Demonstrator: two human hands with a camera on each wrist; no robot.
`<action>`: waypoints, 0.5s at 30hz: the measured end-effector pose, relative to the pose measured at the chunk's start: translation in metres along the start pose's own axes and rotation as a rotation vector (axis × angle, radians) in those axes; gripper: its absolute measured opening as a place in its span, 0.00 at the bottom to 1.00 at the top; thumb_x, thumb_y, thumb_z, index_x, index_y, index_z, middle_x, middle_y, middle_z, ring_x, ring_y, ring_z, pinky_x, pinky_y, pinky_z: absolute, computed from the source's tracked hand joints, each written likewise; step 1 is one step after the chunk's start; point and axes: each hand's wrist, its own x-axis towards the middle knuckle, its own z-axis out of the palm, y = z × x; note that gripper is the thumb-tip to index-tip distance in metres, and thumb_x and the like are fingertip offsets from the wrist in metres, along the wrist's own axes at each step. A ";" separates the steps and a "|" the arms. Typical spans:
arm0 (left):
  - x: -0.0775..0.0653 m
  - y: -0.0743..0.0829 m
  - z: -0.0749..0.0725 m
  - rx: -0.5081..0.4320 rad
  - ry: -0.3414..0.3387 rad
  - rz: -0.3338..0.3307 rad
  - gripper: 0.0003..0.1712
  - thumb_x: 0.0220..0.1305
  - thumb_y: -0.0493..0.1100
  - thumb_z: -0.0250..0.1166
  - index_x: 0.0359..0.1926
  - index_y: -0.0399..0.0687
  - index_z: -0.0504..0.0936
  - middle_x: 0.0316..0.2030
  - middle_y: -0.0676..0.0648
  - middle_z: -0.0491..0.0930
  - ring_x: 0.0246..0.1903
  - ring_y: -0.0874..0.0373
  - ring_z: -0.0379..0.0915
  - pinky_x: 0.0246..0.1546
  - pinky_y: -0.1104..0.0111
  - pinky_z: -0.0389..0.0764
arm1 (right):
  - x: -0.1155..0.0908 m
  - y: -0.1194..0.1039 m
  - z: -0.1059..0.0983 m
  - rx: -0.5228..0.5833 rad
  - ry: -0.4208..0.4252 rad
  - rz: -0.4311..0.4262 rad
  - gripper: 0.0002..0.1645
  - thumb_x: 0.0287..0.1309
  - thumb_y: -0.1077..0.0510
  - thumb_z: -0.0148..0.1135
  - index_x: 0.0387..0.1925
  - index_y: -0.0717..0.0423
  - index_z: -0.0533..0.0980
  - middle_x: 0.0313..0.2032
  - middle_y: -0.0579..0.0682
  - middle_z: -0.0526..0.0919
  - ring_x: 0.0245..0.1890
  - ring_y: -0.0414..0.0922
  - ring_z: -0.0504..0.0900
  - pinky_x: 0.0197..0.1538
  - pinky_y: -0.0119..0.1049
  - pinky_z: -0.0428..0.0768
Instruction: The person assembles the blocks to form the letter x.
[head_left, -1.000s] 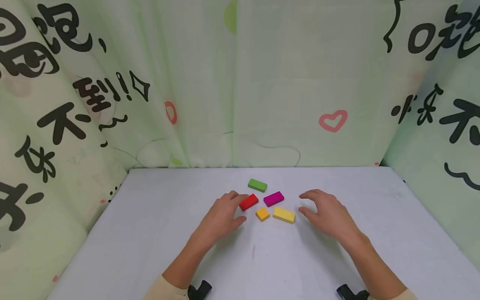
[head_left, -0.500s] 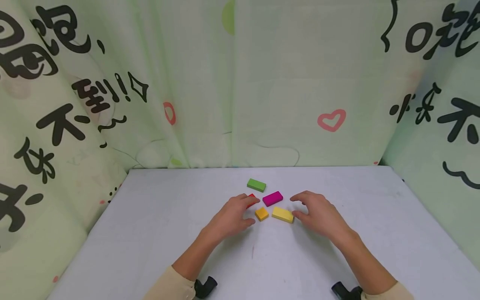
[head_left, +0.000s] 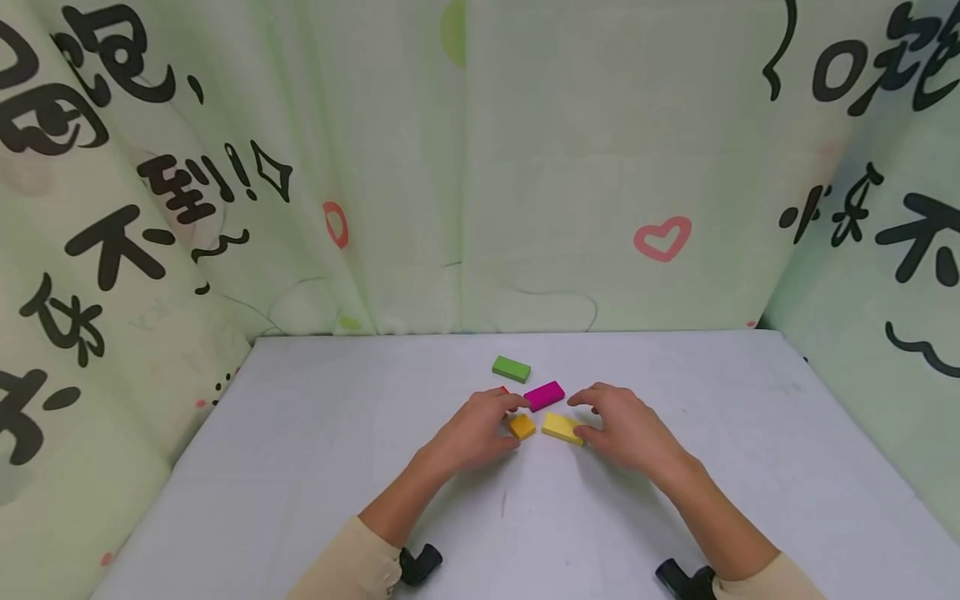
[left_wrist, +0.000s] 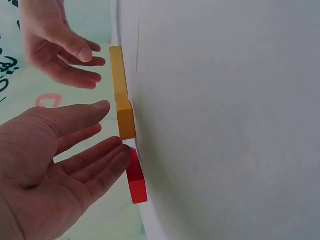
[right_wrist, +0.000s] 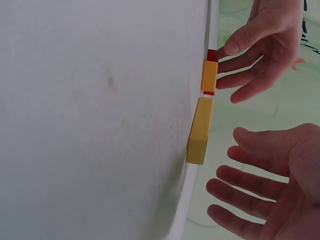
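Several small rectangular blocks lie grouped on a white tabletop. My left hand [head_left: 480, 429] hovers over the red block [left_wrist: 136, 180], hiding most of it in the head view. Its fingers are loosely spread, with the orange block [head_left: 522, 427] just off the thumb and fingertips. On the other side, my right hand [head_left: 633, 429] is held with fingers apart and nothing between them. Its thumb overlaps the right end of the yellow block [head_left: 560, 427] in the head view. Between the two hands' index fingers lies a magenta block [head_left: 544, 396].
Farther back sits a green block [head_left: 512, 369]. The white table [head_left: 337, 417] extends around the blocks on all sides. A pale green curtain [head_left: 555, 167] with black lettering and heart prints encloses the back and both sides.
My left hand has moved right, covering more of the red block and nearing the orange one. My right hand has moved left to the yellow block. The blocks keep their arrangement.
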 end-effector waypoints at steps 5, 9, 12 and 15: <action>0.006 0.001 0.003 -0.007 -0.020 -0.016 0.29 0.63 0.41 0.75 0.65 0.51 0.82 0.54 0.49 0.85 0.54 0.55 0.79 0.53 0.69 0.84 | 0.003 -0.001 0.001 0.004 -0.026 0.010 0.23 0.58 0.60 0.76 0.56 0.57 0.84 0.53 0.56 0.86 0.49 0.55 0.86 0.51 0.51 0.87; 0.008 0.002 0.004 -0.022 -0.033 -0.031 0.29 0.62 0.40 0.76 0.65 0.51 0.82 0.53 0.49 0.85 0.52 0.56 0.79 0.51 0.72 0.84 | 0.005 -0.001 0.003 0.018 -0.050 0.016 0.23 0.57 0.61 0.76 0.55 0.57 0.84 0.52 0.55 0.86 0.48 0.53 0.85 0.51 0.50 0.87; 0.009 0.003 0.004 -0.027 -0.041 -0.034 0.29 0.61 0.41 0.77 0.64 0.52 0.83 0.52 0.49 0.85 0.51 0.57 0.78 0.50 0.73 0.83 | 0.007 -0.001 0.005 0.025 -0.062 0.016 0.23 0.56 0.61 0.77 0.55 0.57 0.84 0.52 0.55 0.86 0.48 0.52 0.85 0.51 0.50 0.87; 0.011 0.004 0.003 -0.023 -0.042 -0.024 0.29 0.61 0.41 0.77 0.63 0.51 0.83 0.51 0.49 0.84 0.49 0.58 0.77 0.49 0.73 0.83 | 0.010 -0.001 0.005 0.034 -0.069 0.013 0.24 0.56 0.61 0.77 0.55 0.57 0.84 0.52 0.55 0.86 0.47 0.52 0.85 0.51 0.49 0.87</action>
